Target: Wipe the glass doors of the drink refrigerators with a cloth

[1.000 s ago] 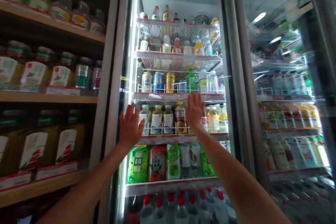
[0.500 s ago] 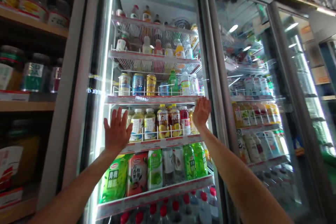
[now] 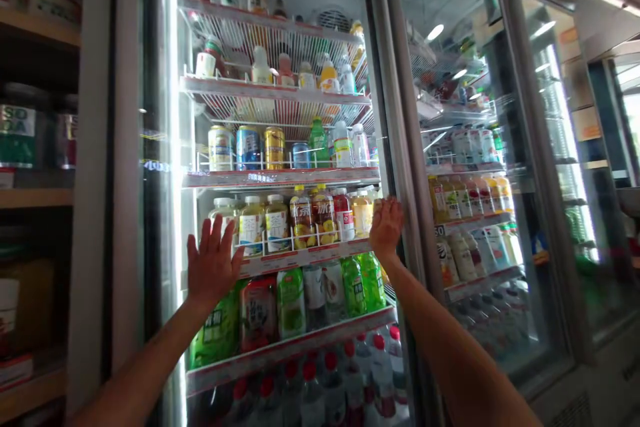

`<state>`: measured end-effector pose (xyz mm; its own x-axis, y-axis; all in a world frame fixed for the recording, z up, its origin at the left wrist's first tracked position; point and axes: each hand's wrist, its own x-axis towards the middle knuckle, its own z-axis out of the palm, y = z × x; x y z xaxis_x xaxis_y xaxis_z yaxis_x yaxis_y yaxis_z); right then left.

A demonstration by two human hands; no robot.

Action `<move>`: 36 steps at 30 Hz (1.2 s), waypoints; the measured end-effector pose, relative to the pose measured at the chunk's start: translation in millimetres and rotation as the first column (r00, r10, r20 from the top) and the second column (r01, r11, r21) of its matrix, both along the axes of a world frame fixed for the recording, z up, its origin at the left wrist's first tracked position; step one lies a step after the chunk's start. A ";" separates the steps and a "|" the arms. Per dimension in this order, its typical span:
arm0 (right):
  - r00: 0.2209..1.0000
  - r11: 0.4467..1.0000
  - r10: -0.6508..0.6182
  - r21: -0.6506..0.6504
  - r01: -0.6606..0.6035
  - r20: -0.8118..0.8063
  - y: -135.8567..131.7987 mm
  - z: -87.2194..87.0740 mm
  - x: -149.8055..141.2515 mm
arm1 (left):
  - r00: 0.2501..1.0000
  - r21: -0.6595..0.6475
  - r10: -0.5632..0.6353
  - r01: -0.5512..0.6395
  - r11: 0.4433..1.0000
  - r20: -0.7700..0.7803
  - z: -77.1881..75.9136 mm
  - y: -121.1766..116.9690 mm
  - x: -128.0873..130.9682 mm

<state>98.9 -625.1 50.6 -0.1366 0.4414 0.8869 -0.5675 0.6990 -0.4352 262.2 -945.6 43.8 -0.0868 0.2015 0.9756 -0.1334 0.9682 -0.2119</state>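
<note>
My left hand (image 3: 214, 260) is raised with its fingers spread, in front of the drinks fridge (image 3: 280, 177) at the level of the tea bottles. Nothing is in it. My right hand (image 3: 387, 228) is up near the right door frame (image 3: 395, 113), fingers stretched out and empty. Whether either palm touches the door glass I cannot tell. Between the hands stand pale tea bottles (image 3: 251, 225), brown iced tea bottles (image 3: 302, 217) and a red bottle (image 3: 343, 213). Below them are large green bottles (image 3: 291, 303); cans (image 3: 248, 147) stand above.
Another glass-doored fridge (image 3: 470, 213) with several shelves of bottles stands to the right. At the left is a wooden shelf (image 3: 40, 198) with jars and bottles. Red-capped water bottles (image 3: 310, 387) fill the bottom of the middle fridge.
The view has shifted, so the fridge sits further left and slightly higher. My left hand is slightly lower and further left in the picture; both hands stay raised and empty.
</note>
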 end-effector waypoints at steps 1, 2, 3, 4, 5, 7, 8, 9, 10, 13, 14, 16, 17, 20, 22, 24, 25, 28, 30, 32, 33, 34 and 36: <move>1.000 0.999 -0.003 -0.047 0.004 0.022 -2.9 -5.1 0.8 | 1.000 -0.001 -0.003 0.003 1.000 -0.005 -0.5 -1.1 -0.5; 1.000 0.999 0.001 -0.036 0.000 0.025 -13.2 -11.4 5.8 | 1.000 0.002 -0.006 0.006 1.000 -0.010 -0.3 -1.9 -0.9; 1.000 0.999 0.016 0.041 -0.016 0.011 -29.4 -18.5 14.2 | 1.000 0.006 -0.010 0.010 1.000 -0.010 0.1 -2.3 -1.1; 0.999 0.986 0.038 0.163 -0.035 -0.015 -49.3 -26.2 24.9 | 1.000 0.009 -0.014 0.015 1.000 -0.009 0.5 -2.0 -1.2; 0.996 0.949 0.072 0.310 -0.055 -0.044 -70.2 -33.7 36.4 | 1.000 0.011 -0.018 0.018 1.000 -0.007 0.4 -1.1 -1.2; 0.986 0.828 0.144 0.556 -0.075 -0.082 -103.5 -46.9 55.6 | 1.000 0.012 -0.019 0.019 1.000 0.001 -2.6 3.0 -1.1; 0.981 0.775 0.170 0.627 -0.072 -0.097 -111.2 -52.0 60.9 | 1.000 -0.002 -0.021 0.021 1.000 0.011 -6.0 6.1 -1.1; 0.977 0.749 0.181 0.659 -0.063 -0.112 -111.3 -55.9 62.1 | 0.999 -0.024 -0.024 0.025 0.999 0.030 -10.7 9.6 -1.4; 0.976 0.758 0.175 0.650 -0.052 -0.126 -104.0 -58.9 59.2 | 0.998 -0.052 -0.027 0.030 0.998 0.057 -16.3 13.3 -1.8; 0.989 0.907 0.088 0.421 -0.032 -0.115 -52.8 -64.1 31.0 | 0.991 -0.117 -0.027 0.042 0.992 0.134 -34.4 22.4 -5.1; 0.995 0.954 0.054 0.299 -0.027 -0.085 -34.3 -65.0 19.7 | 0.989 -0.121 -0.025 0.043 0.992 0.143 -39.2 24.1 -6.7; 1.000 0.997 0.014 0.070 -0.013 -0.020 -10.6 -66.7 3.9 | 0.990 -0.117 -0.023 0.040 0.992 0.141 -45.5 25.2 -9.6; 1.000 1.000 0.008 0.001 -0.008 0.001 -8.7 -68.1 1.8 | 0.990 -0.114 -0.027 0.042 0.993 0.137 -46.9 25.0 -10.8; 0.999 0.995 0.031 0.091 -0.028 -0.039 -42.1 -76.4 20.4 | 0.990 -0.105 -0.046 0.061 0.993 0.135 -47.1 22.8 -12.8; 0.990 0.932 0.097 0.359 -0.053 -0.107 -77.2 -84.2 42.7 | 0.990 -0.110 -0.054 0.069 0.992 0.126 -46.1 21.7 -13.2; 0.977 0.819 0.168 0.570 -0.065 -0.130 -96.9 -91.5 58.0 | 0.991 -0.118 -0.050 0.065 0.991 0.124 -45.5 21.3 -13.2; 0.974 0.782 0.186 0.620 -0.070 -0.125 -96.3 -94.4 59.9 | 0.991 -0.118 -0.047 0.062 0.991 0.125 -45.5 21.2 -13.2; 0.986 0.843 0.144 0.532 -0.079 -0.082 -56.4 -98.0 41.1 | 0.989 -0.105 -0.039 0.054 0.993 0.143 -46.4 21.6 -13.2; 0.997 0.954 0.069 0.294 -0.058 -0.030 -20.4 -95.9 20.1 | 0.989 -0.096 -0.035 0.049 0.994 0.144 -47.5 22.1 -13.6; 0.999 0.998 0.024 0.060 -0.027 0.035 -2.8 -93.0 7.8 | 0.989 -0.095 -0.036 0.050 0.994 0.143 -48.2 22.4 -14.3; 0.998 1.000 0.020 0.005 -0.021 0.059 -5.1 -92.6 7.6 | 0.989 -0.095 -0.037 0.050 0.994 0.141 -48.1 22.6 -14.5; 0.997 1.000 0.026 0.015 -0.027 0.074 -15.1 -93.6 11.6 | 0.990 -0.096 -0.038 0.052 0.994 0.138 -47.7 22.6 -14.7; 0.996 0.977 0.053 0.204 -0.066 0.071 -50.9 -100.3 29.0 | 0.990 -0.104 -0.045 0.059 0.993 0.134 -46.2 22.7 -14.8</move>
